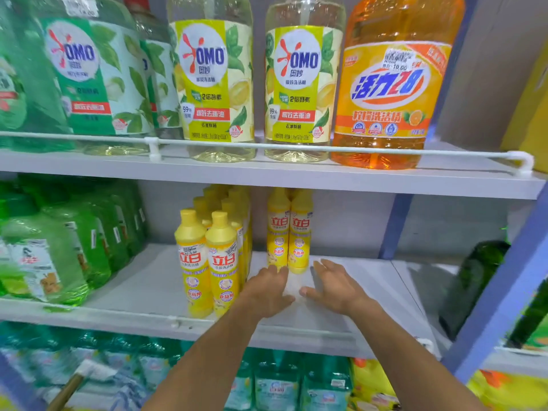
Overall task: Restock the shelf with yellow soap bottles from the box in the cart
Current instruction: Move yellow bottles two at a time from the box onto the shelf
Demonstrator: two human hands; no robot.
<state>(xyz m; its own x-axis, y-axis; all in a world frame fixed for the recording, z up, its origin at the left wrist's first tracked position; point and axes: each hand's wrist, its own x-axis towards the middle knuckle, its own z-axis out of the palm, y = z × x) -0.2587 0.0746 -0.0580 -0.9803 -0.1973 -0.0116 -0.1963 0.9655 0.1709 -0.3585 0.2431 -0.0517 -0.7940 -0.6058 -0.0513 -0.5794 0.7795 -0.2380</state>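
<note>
Two yellow soap bottles [289, 232] stand side by side at the back of the middle shelf [350, 295]. To their left, rows of the same yellow bottles [207, 262] run from the shelf's front edge to the back. My left hand [267, 292] and my right hand [335, 287] rest open on the bare shelf just in front of the two back bottles, fingers spread, holding nothing. The box and the cart are out of view.
Green soap bottles [50, 253] fill the shelf's left part. Dark green bottles [471, 283] stand right of a blue upright [394, 226]. The top shelf carries large OMO bottles [213, 78] and an orange bottle [391, 84] behind a white rail [296, 147]. Teal bottles [278, 381] sit below.
</note>
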